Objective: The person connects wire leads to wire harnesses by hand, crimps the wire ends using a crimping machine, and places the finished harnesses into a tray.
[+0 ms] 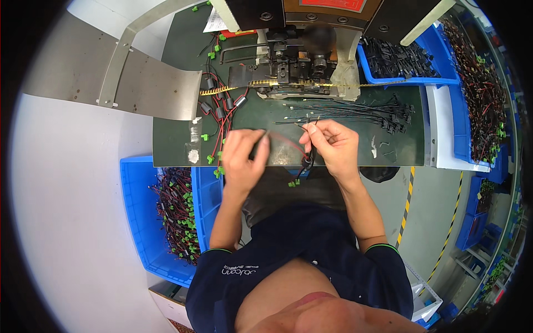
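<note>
Red-and-black cable [306, 161] held up at the tabletop's [177, 143] near edge

At far left a curved metal chute [147, 83] slopes to the tabletop, its lower end beside the work, perhaps to guide pieces. Below it, a blue bin [129, 186] full of green-ended cables [175, 216] stands beside the person, probably for an easy reach.

On the tabletop's left part, several cables with dark cylinders [220, 112] lie in a loose bunch, their green ends toward the near edge.

The left hand [241, 158] is blurred, fingers curled; whether they are clamped on the nearby red wire cannot be told. The cable's cylinder and green ends hang just off the edge, perhaps leaving the wire tips free to handle.

Beyond the hands, the press [294, 61] has a gold strip [219, 90] running across it, seemingly to feed it.

The right hand [335, 147] has thumb and forefinger pinched on the cable's thin black wire, likely for fine control. Behind it, black leads [355, 111] lie side by side, bare tips leftward, plugs rightward, probably to ease picking. At upper right, a blue tray [448, 81] holds black parts [400, 58].
</note>
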A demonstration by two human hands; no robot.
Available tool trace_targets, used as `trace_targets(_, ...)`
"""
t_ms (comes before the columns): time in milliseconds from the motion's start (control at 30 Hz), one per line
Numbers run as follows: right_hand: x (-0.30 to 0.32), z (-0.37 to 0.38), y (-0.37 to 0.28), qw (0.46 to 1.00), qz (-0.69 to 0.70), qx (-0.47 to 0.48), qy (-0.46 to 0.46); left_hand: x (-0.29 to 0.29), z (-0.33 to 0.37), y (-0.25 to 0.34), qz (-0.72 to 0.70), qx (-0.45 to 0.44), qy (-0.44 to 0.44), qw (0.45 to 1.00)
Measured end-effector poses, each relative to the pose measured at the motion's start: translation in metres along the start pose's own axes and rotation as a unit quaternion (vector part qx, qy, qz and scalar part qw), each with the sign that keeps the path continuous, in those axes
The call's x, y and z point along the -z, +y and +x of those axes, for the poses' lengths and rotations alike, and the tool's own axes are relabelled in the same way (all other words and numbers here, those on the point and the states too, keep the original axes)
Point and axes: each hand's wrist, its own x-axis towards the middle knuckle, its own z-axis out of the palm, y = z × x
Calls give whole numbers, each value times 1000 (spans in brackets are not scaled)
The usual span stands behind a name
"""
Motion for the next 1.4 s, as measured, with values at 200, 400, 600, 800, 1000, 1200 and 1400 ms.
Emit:
trace_targets(200,7,27,-1,999,16,17,44,25,16,-18,1,150,38,988)
trace_targets(400,3,57,1,995,48,-40,75,4,47,-31,272,-55,-52,959)
trace_targets(600,4,62,2,991,78,-76,77,6,49,-26,284,-20,-149,947)
trace_targets(800,2,62,-1,983,134,-98,81,34,44,-3,197,20,-141,970)
trace_targets(1000,2,62,-2,982,131,-107,89,63,42,14,29,60,-84,994)
trace_targets(1200,0,61,-4,984,122,-104,80,79,37,19,-196,133,-78,968)
trace_targets(1400,45,3,-53,988,15,-148,-43,119,30,18,-421,233,-90,872)
